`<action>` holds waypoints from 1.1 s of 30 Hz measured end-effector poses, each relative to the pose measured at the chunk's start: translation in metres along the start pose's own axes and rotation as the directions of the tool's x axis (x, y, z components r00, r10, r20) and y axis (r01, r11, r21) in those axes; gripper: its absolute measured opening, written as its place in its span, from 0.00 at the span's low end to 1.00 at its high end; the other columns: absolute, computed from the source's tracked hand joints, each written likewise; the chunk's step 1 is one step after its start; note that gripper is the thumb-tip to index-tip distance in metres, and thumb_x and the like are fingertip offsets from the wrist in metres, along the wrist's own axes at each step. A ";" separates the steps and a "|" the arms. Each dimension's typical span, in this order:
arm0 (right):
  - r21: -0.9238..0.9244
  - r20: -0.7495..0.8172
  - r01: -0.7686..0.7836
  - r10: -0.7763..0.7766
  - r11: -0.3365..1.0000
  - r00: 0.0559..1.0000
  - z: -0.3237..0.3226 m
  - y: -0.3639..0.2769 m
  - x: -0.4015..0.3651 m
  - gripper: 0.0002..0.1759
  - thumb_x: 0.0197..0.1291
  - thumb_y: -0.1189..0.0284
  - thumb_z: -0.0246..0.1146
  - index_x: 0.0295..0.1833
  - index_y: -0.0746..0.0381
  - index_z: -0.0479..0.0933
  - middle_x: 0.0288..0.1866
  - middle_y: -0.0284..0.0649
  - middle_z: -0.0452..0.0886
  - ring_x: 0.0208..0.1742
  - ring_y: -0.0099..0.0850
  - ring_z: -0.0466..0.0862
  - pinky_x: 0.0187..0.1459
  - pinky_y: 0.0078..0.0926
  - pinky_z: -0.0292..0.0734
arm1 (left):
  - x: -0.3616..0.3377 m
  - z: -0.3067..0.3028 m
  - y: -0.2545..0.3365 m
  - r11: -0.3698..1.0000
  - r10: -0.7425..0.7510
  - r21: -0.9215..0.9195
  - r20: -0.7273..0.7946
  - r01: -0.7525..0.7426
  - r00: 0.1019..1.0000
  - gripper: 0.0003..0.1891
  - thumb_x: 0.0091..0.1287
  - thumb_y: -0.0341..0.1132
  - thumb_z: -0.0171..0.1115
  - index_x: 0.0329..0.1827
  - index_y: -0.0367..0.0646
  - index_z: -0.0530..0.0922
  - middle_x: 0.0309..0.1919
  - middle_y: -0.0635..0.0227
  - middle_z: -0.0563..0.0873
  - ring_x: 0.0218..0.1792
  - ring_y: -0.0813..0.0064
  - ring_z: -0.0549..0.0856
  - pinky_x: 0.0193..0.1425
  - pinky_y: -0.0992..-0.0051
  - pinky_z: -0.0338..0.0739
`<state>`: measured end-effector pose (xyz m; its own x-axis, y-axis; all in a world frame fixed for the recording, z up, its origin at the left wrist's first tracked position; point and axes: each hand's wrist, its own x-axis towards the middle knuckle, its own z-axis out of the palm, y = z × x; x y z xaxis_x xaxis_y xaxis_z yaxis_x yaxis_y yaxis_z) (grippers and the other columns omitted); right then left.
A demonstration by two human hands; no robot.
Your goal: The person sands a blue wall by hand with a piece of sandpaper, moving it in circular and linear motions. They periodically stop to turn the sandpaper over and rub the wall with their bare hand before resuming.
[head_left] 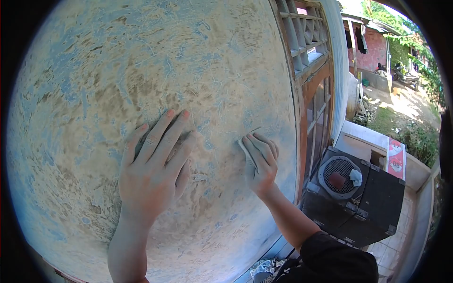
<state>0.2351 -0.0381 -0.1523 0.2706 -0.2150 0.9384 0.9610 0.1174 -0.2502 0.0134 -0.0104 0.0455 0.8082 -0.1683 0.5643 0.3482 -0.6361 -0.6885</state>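
One thin sheet (245, 151), blotchy wall (231, 85)

A loose black sleeve (337, 257) ends above the bare right forearm (290, 217) and right hand (262, 162).

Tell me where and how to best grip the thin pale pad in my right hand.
Probably pinch the pale pad by its left edge, coming from your left: that thin edge shows uncovered, while the right hand hides the rest against the wall.
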 end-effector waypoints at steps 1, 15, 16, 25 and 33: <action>-0.043 -0.016 -0.022 0.022 0.999 1.000 -0.001 0.008 0.003 0.17 0.65 0.83 0.69 0.59 0.67 0.90 0.58 0.45 0.91 0.64 0.46 0.87 0.65 0.41 0.78 | 0.002 0.002 -0.001 1.000 0.009 0.004 -0.014 -0.009 1.000 0.19 0.68 0.35 0.70 0.62 0.52 0.87 0.78 0.71 0.81 0.80 0.65 0.76 0.82 0.52 0.68; -0.047 -0.044 -0.149 0.147 0.988 0.988 0.002 0.014 0.013 0.21 0.62 0.82 0.69 0.62 0.66 0.89 0.59 0.46 0.88 0.63 0.46 0.85 0.66 0.42 0.75 | 0.012 0.007 -0.004 1.000 0.003 0.025 -0.128 0.000 0.992 0.10 0.65 0.34 0.71 0.49 0.48 0.86 0.74 0.70 0.85 0.75 0.67 0.80 0.71 0.56 0.74; -0.051 -0.047 -0.145 0.143 0.988 0.989 0.006 0.012 0.013 0.21 0.62 0.82 0.69 0.62 0.66 0.89 0.59 0.46 0.88 0.63 0.46 0.85 0.66 0.42 0.75 | 0.010 0.007 -0.005 1.000 0.003 0.023 -0.134 0.000 0.991 0.10 0.65 0.34 0.71 0.49 0.48 0.86 0.74 0.70 0.85 0.75 0.67 0.80 0.71 0.56 0.74; -0.005 0.045 -0.071 0.071 0.997 0.996 -0.006 -0.009 -0.013 0.19 0.66 0.83 0.68 0.62 0.68 0.89 0.60 0.48 0.89 0.62 0.48 0.86 0.65 0.43 0.78 | -0.008 0.003 -0.004 0.999 0.047 0.011 -0.106 -0.046 0.993 0.07 0.66 0.33 0.70 0.45 0.46 0.86 0.71 0.66 0.87 0.74 0.66 0.83 0.69 0.58 0.77; 0.143 0.083 -0.140 0.129 0.980 0.988 0.002 -0.051 -0.012 0.18 0.64 0.85 0.69 0.59 0.67 0.90 0.57 0.45 0.91 0.61 0.46 0.87 0.63 0.38 0.81 | -0.009 0.006 -0.002 0.999 0.043 0.022 -0.124 -0.041 0.991 0.06 0.67 0.34 0.69 0.44 0.46 0.85 0.71 0.66 0.87 0.73 0.66 0.83 0.67 0.59 0.77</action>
<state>0.1824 -0.0400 -0.1499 0.3863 -0.1170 0.9149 0.8958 0.2841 -0.3419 0.0084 -0.0034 0.0389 0.7573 -0.2877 0.5862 0.3253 -0.6122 -0.7207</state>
